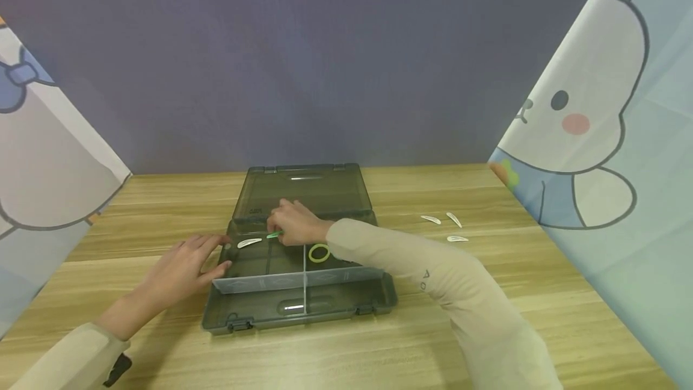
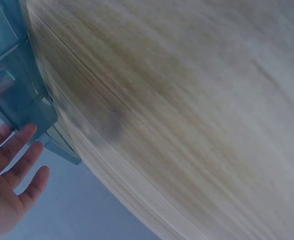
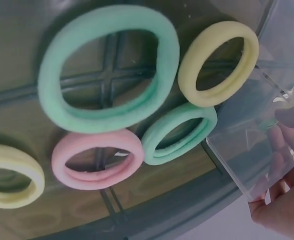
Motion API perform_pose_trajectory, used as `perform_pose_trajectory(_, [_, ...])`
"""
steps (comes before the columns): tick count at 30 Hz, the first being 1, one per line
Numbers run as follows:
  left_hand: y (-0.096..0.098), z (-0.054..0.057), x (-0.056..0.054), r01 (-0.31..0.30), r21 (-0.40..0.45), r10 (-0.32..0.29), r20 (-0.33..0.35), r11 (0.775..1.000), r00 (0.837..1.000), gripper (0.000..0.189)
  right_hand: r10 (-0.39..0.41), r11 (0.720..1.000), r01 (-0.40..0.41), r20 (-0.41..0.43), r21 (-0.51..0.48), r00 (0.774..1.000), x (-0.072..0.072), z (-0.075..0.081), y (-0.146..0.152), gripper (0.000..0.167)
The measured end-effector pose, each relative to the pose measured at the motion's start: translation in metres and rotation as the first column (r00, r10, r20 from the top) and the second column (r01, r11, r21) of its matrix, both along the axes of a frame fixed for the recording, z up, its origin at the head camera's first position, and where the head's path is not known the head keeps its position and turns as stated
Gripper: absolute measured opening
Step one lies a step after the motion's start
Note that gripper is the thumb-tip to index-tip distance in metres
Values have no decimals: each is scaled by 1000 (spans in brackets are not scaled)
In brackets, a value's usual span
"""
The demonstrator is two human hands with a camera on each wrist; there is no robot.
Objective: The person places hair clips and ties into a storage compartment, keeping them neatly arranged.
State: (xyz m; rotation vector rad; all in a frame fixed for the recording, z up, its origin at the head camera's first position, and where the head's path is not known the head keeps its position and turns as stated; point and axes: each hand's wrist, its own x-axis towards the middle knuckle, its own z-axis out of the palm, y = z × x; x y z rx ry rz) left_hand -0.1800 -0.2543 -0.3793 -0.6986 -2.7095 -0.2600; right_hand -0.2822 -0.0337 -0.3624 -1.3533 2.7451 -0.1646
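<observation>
Standing between coloured rings and the right hand, a clear divider crosses the open grey box, with three white clips on the table to its right, and that hand pinches a slim green clip at the rear-left compartment, the left hand loosely spread at the box's edge.

Before you spreads a pale yellow-brown, wood-grained tabletop, its streaks filling much of your left wrist view. Beyond its far edge, you face a plain, dark grey-blue upright backdrop. On your right hangs a pale blue-green printed sheet bearing a white cartoon animal with a pink oval cheek. On your left, a white-and-blue printed sheet shows a blue cartoon bow.
</observation>
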Motion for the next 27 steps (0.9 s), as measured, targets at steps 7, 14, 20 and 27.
perform_pose_trajectory(7, [0,-1,1,-7,2,7,5,1000,1000,40,8,1000,-8,-26,0,1000,0,-6,-1,20])
perform_pose_trajectory(14, [0,-1,3,-10,-1,10,18,1000,1000,40,2,1000,-2,-56,15,998,2,-9,-1,18])
perform_pose_trajectory(20, [0,-2,0,6,7,-6,-8,1000,1000,40,-3,999,6,-83,33,997,1,-10,-2,19])
perform_pose_trajectory(27, [0,-2,-1,15,4,-15,-18,1000,1000,40,-3,999,7,-91,45,996,1,-11,-1,22])
